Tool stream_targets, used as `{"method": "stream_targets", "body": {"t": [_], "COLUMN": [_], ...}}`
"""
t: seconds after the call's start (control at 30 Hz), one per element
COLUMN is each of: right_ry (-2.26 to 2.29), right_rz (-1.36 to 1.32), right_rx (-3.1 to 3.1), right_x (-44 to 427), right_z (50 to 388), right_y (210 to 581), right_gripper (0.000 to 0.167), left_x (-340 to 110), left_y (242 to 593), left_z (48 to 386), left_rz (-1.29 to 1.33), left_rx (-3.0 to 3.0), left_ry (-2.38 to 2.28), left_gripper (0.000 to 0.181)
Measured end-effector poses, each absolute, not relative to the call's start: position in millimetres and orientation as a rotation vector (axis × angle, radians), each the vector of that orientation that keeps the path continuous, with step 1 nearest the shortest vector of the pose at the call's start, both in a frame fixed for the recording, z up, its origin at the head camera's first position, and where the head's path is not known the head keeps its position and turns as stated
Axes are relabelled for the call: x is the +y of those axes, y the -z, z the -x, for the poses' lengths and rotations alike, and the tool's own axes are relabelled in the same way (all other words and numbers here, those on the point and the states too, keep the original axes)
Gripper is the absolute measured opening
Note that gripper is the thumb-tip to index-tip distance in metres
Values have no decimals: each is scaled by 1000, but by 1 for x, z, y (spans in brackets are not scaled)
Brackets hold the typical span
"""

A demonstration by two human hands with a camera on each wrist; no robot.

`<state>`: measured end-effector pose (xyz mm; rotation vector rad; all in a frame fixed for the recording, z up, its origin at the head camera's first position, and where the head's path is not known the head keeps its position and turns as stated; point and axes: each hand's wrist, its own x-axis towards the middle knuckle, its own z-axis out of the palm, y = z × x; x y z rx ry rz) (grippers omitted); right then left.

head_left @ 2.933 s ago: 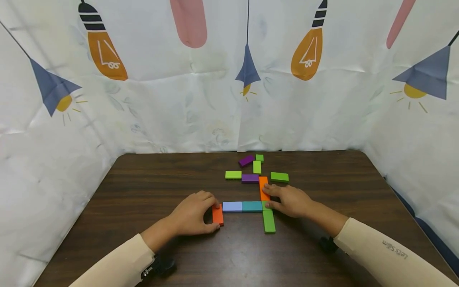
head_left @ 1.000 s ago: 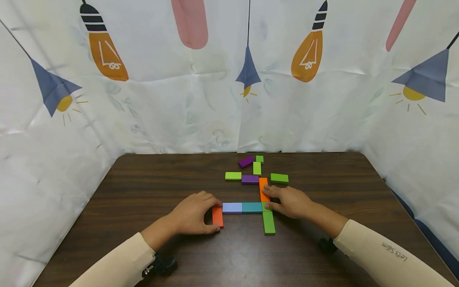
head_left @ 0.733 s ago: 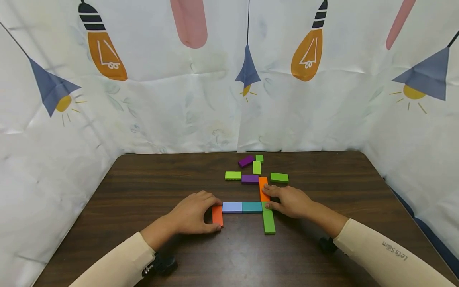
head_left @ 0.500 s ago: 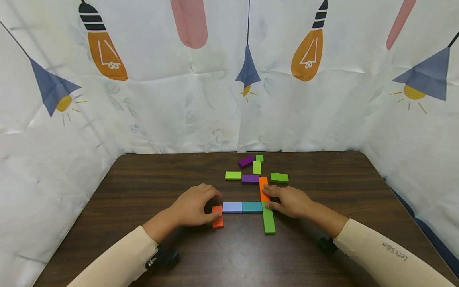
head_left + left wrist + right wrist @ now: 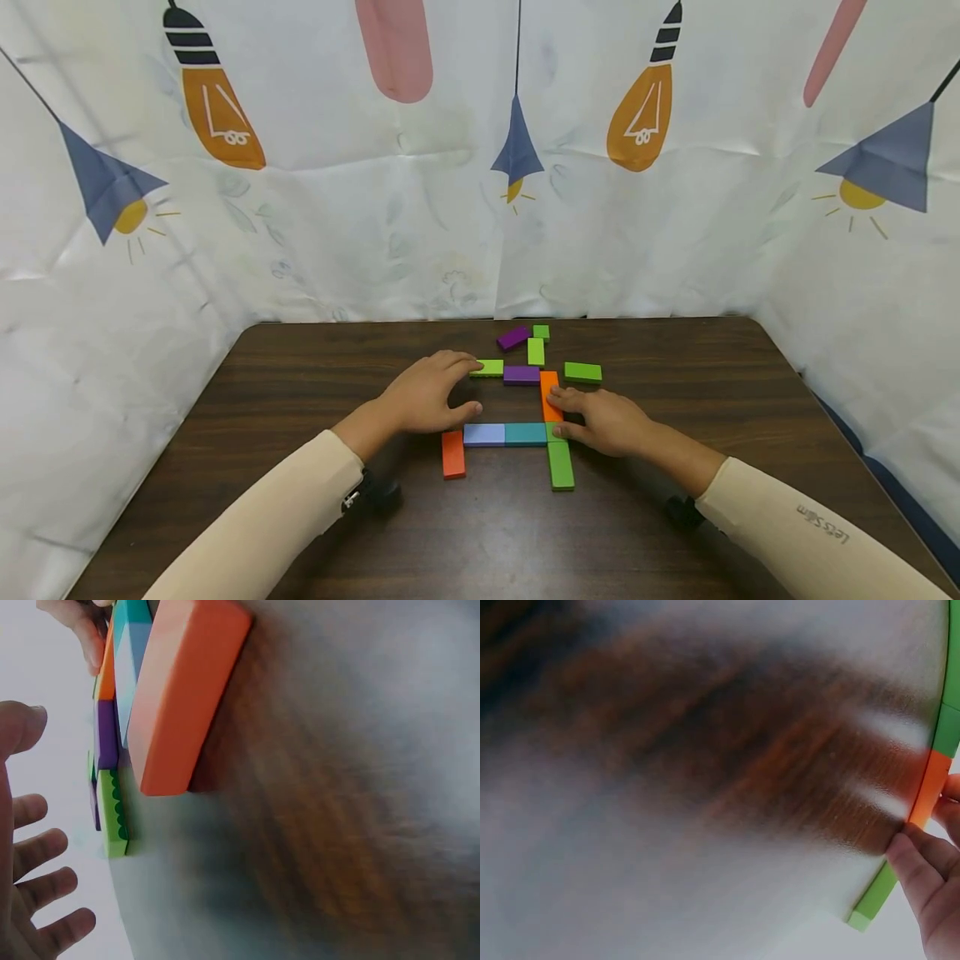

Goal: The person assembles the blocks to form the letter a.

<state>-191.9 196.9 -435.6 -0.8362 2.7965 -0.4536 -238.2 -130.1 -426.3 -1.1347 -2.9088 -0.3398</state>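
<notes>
In the head view my left hand is spread beside the lime block, its fingertips at that block's left end. The left wrist view shows the left hand with fingers apart and nothing held. A red-orange block lies left of a light blue block and a teal block. My right hand rests its fingertips on the upright-running orange block, with the thumb on a small green block. Below that lies a longer green block.
A purple block sits between the lime and orange blocks. Farther back are a tilted purple block and two small green ones. Another green block lies behind the right hand. Patterned cloth hangs behind the dark table.
My left hand has let go of the red-orange block and moved away from me and to the right, to the lime block. The right hand has stayed in place.
</notes>
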Motion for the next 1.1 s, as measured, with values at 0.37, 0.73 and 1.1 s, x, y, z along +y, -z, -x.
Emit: {"method": "stream_targets", "body": {"t": [0.37,0.73,1.1], "right_ry": [458,452,443], "right_rz": [836,856,838], "right_rx": [2791,2800,2796], "right_x": [198,199,196], "right_z": [192,194,195], "right_y": [436,437,437], "right_gripper": [60,60,59], "left_x": [-110,-95,-85], "left_y": [427,429,431], "left_z": [261,274,282], "left_rz": [1138,1097,1048], "left_rx": [-2960,-3042,-3097], "left_ry": [298,217,169], "left_gripper": [69,68,71]}}
